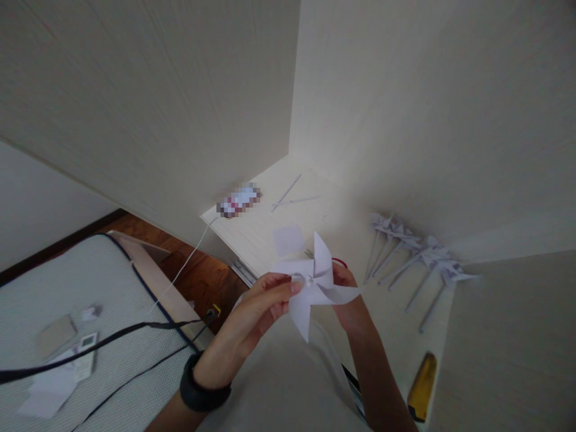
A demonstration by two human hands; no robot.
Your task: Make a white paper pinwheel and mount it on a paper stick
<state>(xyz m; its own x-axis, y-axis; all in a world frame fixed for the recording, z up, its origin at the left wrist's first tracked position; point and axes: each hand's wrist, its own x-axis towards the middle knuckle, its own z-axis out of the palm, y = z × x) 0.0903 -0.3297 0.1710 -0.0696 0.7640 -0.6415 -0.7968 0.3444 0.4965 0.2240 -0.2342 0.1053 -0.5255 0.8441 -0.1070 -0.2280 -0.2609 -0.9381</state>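
A white paper pinwheel (317,288) faces me in the middle of the view, its blades folded in around a small centre. My left hand (263,306) pinches it near the centre, with the thumb on the front. Behind its right blades is my right hand (346,297), its fingers mostly hidden by the paper, so I cannot make out what they grip. Just beyond, a square of white paper (288,240) lies on the desk (252,237). Part of a red-handled tool (339,262) shows behind the pinwheel.
Several finished pinwheels (416,246) on sticks lie along the right wall. Two thin white sticks (288,195) cross near the corner, beside a blurred-out phone (238,200) with a white cable. A yellow-and-black tool (422,387) lies at lower right. A mattress (135,318) stands left.
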